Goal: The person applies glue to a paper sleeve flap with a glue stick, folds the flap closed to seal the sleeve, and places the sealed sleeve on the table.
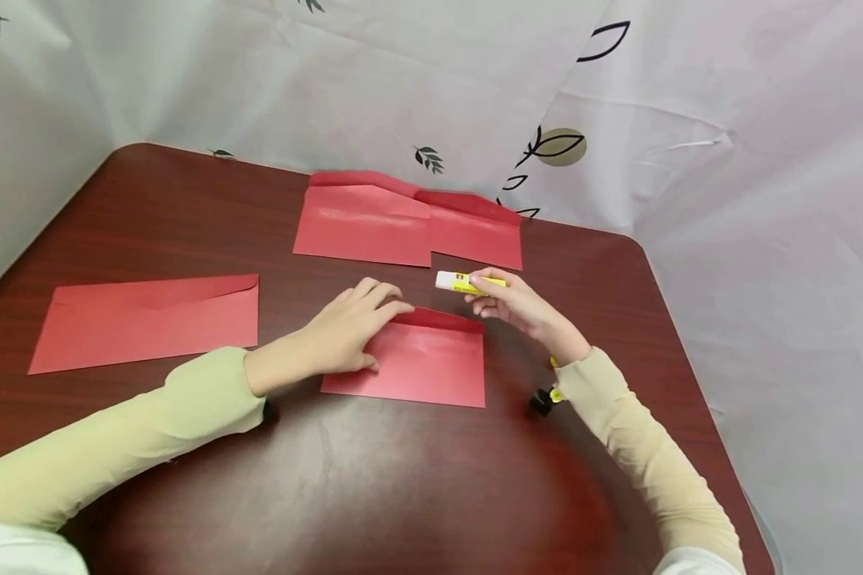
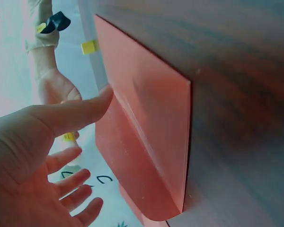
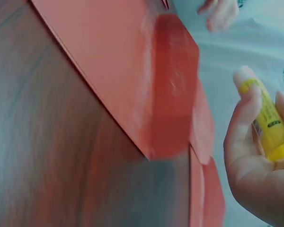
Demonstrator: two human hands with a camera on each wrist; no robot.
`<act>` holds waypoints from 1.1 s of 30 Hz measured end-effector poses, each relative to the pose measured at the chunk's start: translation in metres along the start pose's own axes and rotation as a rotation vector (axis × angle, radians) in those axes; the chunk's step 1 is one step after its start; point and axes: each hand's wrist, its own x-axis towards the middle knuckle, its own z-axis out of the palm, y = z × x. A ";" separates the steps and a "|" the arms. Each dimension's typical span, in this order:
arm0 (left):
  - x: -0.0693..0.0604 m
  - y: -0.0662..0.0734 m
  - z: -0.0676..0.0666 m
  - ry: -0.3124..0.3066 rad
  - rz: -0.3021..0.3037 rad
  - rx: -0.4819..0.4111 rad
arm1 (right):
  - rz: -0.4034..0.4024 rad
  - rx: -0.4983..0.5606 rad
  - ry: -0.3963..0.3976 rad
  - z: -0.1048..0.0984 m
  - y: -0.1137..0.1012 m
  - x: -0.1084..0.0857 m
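Note:
A red envelope (image 1: pixel 431 363) lies in front of me with its flap folded open on the far side. My left hand (image 1: pixel 348 327) is over its left end, fingers spread and loosely bent. In the left wrist view the thumb (image 2: pixel 92 111) reaches to the envelope's edge; whether it touches cannot be told. Above the envelope's far right corner, my right hand (image 1: pixel 518 307) pinches a yellow glue stick (image 3: pixel 270 120) between thumb and fingers. Its white end (image 1: pixel 445 279) points left; whether that is a cap is unclear.
Two more red envelopes, a left one (image 1: pixel 363 228) and a right one (image 1: pixel 478 238), overlap at the far edge of the brown table (image 1: pixel 316 487). Another long red envelope (image 1: pixel 151 323) lies at the left, flap folded down. A white patterned curtain (image 1: pixel 331 88) hangs behind the table.

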 end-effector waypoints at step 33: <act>-0.006 0.005 0.012 -0.289 -0.007 -0.167 | -0.072 -0.040 0.089 0.058 0.026 0.014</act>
